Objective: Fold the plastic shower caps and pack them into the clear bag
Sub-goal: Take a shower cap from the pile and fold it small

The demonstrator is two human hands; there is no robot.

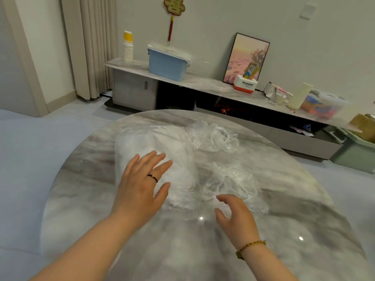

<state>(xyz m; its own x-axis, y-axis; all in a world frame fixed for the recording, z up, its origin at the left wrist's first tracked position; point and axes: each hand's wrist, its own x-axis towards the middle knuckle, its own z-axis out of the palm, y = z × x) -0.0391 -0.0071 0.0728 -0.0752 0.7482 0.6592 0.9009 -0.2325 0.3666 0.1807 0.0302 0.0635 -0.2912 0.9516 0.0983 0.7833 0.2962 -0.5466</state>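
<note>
Desk: round, glossy grey-white marble (81,179), fills the lower frame.
Room: pale floor (30,149); beige curtain (91,47) upper left; long low cabinet (203,84) along the far wall; red-and-gold ornament (174,7) hung top centre.
On the cabinet: one stack of paper cups (128,49), one blue bin (167,65), one framed picture (246,57) leaning on the wall, one Panasonic box (245,84).
Clear bag: one (138,142), centre-left on the desk, stuffed with white folded plastic.
Loose shower caps: two, crumpled; far cap (213,136) just right of the bag's far end, near cap (231,179) right of centre.
Left hand: (142,179) fingers spread, flat on the bag; dark ring on one finger.
Right hand: (235,216) fingers loosely bent and apart at the near cap's closest edge, gripping nothing plainly; beaded bracelet at the wrist.
</note>
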